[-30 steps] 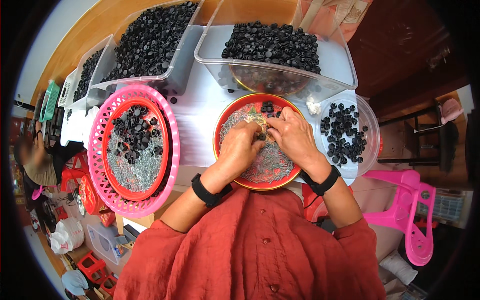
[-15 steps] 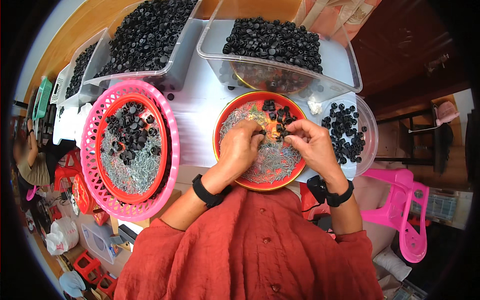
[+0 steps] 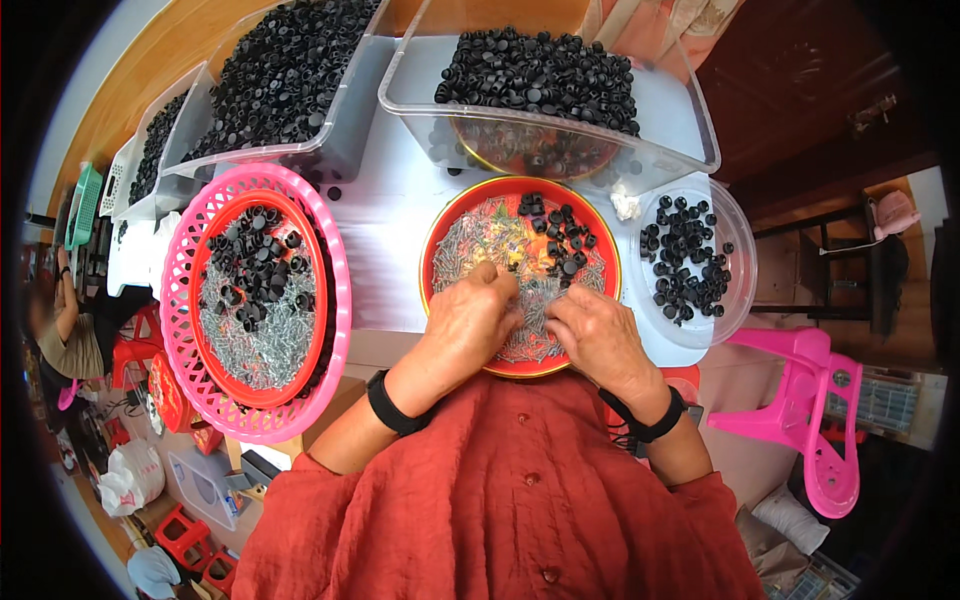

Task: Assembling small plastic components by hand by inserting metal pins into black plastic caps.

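A round red tray with a gold rim (image 3: 430,235) holds many small silver screws (image 3: 470,240) and a cluster of small black plastic caps (image 3: 565,232) at its far right. Over the tray's near left part, my left hand (image 3: 468,318) is closed, thumb against curled fingers; what it holds is hidden. My right hand (image 3: 602,335) bends down into the screws at the near right, fingertips pinched together. Whether a screw is between them cannot be made out. Both wrists wear black bands.
At left, a pink lattice basket (image 3: 180,300) carries a red oval tray (image 3: 208,340) of caps and screws. Clear bins (image 3: 550,130) of black parts stand behind. A round clear tub (image 3: 740,290) with caps sits right, beside a pink plastic stool (image 3: 790,400). Another person (image 3: 75,330) is far left.
Both hands have moved nearer to me in the tray. My right hand has left the black caps and dipped into the screws. My left hand has shifted slightly toward me.
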Tool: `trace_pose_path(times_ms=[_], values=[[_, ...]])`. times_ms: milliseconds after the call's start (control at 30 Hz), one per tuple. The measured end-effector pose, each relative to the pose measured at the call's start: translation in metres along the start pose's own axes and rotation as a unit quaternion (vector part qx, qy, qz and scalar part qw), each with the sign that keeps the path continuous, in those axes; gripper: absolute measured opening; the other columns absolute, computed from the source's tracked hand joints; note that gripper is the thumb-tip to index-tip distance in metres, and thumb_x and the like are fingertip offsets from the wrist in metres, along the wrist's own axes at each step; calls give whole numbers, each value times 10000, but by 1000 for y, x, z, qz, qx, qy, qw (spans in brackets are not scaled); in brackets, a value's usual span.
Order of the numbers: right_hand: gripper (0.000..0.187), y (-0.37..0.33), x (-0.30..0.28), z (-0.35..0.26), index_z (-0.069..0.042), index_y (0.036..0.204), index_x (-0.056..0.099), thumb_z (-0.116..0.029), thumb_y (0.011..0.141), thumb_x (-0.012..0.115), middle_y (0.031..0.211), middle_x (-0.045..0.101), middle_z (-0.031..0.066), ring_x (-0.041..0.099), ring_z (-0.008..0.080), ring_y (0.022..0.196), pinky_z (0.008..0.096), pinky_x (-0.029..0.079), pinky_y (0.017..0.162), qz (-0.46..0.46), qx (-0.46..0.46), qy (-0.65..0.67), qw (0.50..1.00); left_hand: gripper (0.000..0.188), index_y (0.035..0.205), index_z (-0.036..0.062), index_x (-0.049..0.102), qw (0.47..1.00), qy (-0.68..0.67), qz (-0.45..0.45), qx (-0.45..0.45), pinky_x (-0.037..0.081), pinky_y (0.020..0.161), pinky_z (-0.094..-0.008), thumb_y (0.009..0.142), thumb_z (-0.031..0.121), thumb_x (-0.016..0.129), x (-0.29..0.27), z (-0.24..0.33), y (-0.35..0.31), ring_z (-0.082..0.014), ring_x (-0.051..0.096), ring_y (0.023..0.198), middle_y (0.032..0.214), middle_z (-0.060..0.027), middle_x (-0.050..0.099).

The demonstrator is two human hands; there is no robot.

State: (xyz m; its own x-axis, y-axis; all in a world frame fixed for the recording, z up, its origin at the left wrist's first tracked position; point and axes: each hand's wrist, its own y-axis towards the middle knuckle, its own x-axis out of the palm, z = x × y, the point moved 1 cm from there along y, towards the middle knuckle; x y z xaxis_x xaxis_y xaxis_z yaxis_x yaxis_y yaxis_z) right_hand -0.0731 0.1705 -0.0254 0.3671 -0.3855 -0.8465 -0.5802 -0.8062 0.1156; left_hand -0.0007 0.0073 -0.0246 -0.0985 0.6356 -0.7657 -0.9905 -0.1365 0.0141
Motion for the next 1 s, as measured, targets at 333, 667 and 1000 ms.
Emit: trace_pose_path(times_ms=[333, 667, 1000], values=[[132, 3, -11, 13, -52, 840, 640, -27, 711, 647, 734, 532, 80, 572, 265, 710, 363, 460, 613, 120, 47, 3, 992, 191, 831, 51, 569, 999, 2, -32, 28, 475, 609, -417, 683, 104, 678, 11, 10, 3, -320, 582, 749, 800, -112, 531], [114, 17, -3, 17, -67, 809, 653, -18, 723, 597, 708, 507, 67, 563, 244, 707, 367, 459, 603, 81, 2, -67, 994, 186, 839, 48, 575, 998, 55, 11, 0, 470, 602, -413, 684, 81, 672, 14, -3, 5, -336, 579, 706, 795, -115, 543], [135, 17, -7, 14, -24, 882, 603, 12, 752, 611, 804, 586, 92, 593, 243, 705, 332, 477, 619, 123, 31, 78, 989, 35, 842, -3, 563, 883, -449, -44, -129, 444, 565, -248, 830, 22, 586, 12, -10, 10, -93, 541, 639, 695, -31, 577]])
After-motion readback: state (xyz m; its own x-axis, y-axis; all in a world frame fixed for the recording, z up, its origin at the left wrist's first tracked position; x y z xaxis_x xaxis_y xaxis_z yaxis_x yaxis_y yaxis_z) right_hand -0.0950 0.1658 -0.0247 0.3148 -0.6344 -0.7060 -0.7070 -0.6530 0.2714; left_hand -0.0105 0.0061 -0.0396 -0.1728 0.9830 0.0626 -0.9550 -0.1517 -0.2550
